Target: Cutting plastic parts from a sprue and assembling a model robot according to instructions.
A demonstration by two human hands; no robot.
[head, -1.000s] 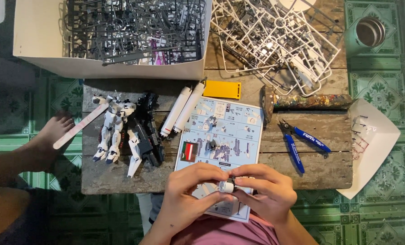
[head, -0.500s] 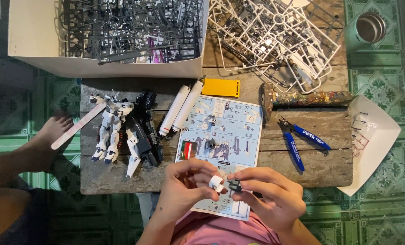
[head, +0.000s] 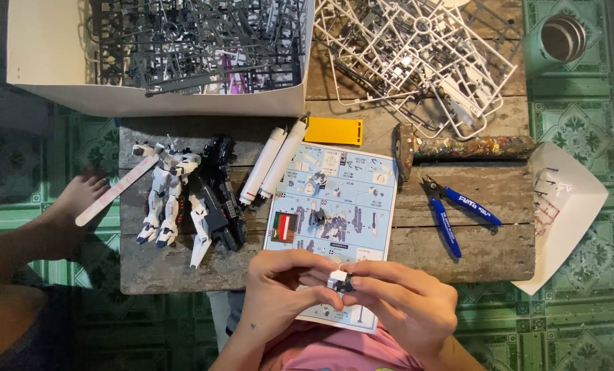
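We are pinching a small white-and-dark part (head: 339, 280) between left hand (head: 279, 288) and right hand (head: 404, 302) at bench 6 o'clock; robot model (head: 183, 196) looking mostly built, sprues (head: 417, 55) at 1 o'clock remaining.

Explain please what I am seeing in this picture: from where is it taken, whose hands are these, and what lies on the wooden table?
The camera sits on a person's head and looks down. Their left hand and right hand together pinch a small white and black plastic part between the fingers. Under the hands lies a printed instruction sheet on a worn wooden table. To the left stand white and black model robot figures; to the right lie blue-handled nippers. At the top are a white cardboard box of grey part frames and loose white part frames.
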